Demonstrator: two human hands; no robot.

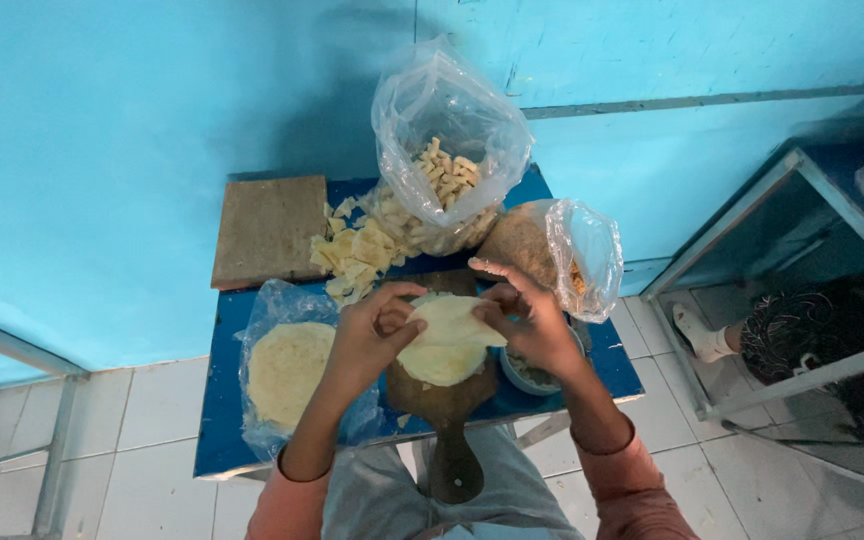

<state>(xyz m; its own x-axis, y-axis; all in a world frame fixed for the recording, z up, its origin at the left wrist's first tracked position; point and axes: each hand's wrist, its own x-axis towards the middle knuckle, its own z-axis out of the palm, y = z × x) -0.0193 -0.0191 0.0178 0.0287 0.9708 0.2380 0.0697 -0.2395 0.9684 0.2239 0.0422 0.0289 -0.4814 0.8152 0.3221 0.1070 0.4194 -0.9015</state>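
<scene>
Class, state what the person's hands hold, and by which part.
Both the left hand and right hand hold a round dough sheet by its opposite upper edges.

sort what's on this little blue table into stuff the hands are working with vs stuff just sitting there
In hand:
- left hand
- right hand
- dough round
- wooden paddle board

Lying about:
- bagged stack of rounds
- cut dough pieces
- open bag of pieces
- wooden block
- small bowl

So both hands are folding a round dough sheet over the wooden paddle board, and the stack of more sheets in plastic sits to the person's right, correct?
Not quite. The head view shows the stack of sheets in plastic to the person's left, beside the left hand. The rest holds: both hands, the right hand too, fold the round dough sheet over the wooden paddle board.
</scene>
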